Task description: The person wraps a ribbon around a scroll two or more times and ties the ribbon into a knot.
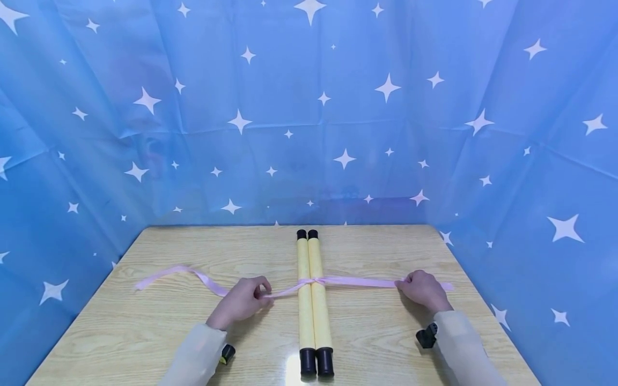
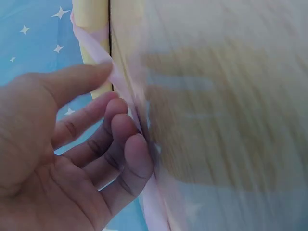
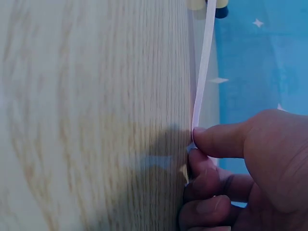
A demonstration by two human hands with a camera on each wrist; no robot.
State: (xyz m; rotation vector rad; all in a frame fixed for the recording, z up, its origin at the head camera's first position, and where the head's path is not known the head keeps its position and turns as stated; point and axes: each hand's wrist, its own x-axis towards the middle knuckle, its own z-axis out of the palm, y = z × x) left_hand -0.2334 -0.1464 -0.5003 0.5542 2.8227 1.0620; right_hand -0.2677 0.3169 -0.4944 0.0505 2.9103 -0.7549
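Two pale yellow rods (image 1: 305, 316) with black end caps lie side by side on the table. A pink ribbon (image 1: 359, 281) is wrapped around their middle and crosses on top, with an end out to each side. Left of the rods, my left hand (image 1: 243, 300) is at the ribbon, thumb and bent fingertips right beside it. In the left wrist view a gap shows between thumb (image 2: 89, 79) and index finger. Out to the right, my right hand (image 1: 424, 288) pinches the other end between thumb (image 3: 216, 139) and index finger, and that stretch runs straight to the rods.
The wood-grain table (image 1: 376, 321) ends at a blue curtain (image 1: 309, 177) with white stars behind and on both sides. The ribbon's left tail curls across the tabletop beyond my left hand. A small black device (image 1: 427, 336) sits at my right wrist.
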